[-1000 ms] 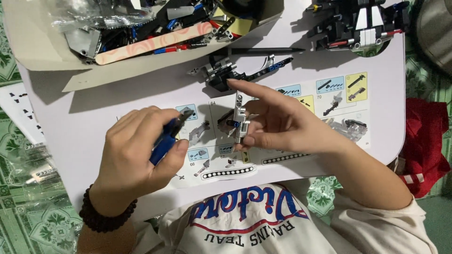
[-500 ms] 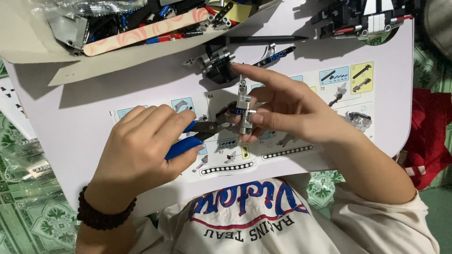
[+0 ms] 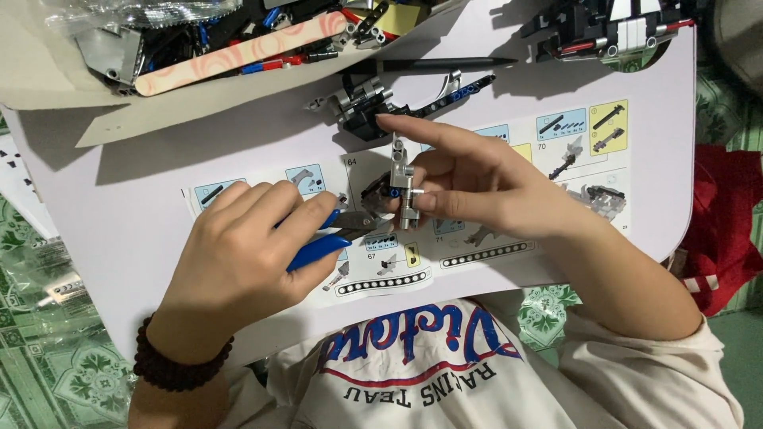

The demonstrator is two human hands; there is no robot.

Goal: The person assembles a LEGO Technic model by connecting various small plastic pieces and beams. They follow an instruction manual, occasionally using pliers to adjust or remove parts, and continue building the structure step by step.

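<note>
A: Pliers (image 3: 338,234) with blue handles sit in our left hand (image 3: 238,254), fingers curled tight round the grips, knuckles up, wrist bent in from the near left with a dark bead bracelet (image 3: 179,365) on it. The metal tip points right.

B: And our right hand (image 3: 477,187) comes in from the near right, forearm slanting over the table edge. Thumb and fingers pinch a small grey brick piece (image 3: 404,187), held upright, while the forefinger stretches out straight to the left above it.

A: The plier tip meets that piece low on its left side; we cannot tell whether the tip has closed on it.

B: Both hands hover above the instruction sheet (image 3: 556,151), which lies flat on the white table (image 3: 119,206).

A: Room for moving? Bare table lies to the left of our left hand. Far from us, a cardboard tray (image 3: 95,119) of loose parts overhangs the far left.

B: A half-built grey and black model (image 3: 366,99) lies just beyond our forefinger, and a black model (image 3: 612,28) stands at the far right corner. The near table edge curves close under both wrists.
</note>
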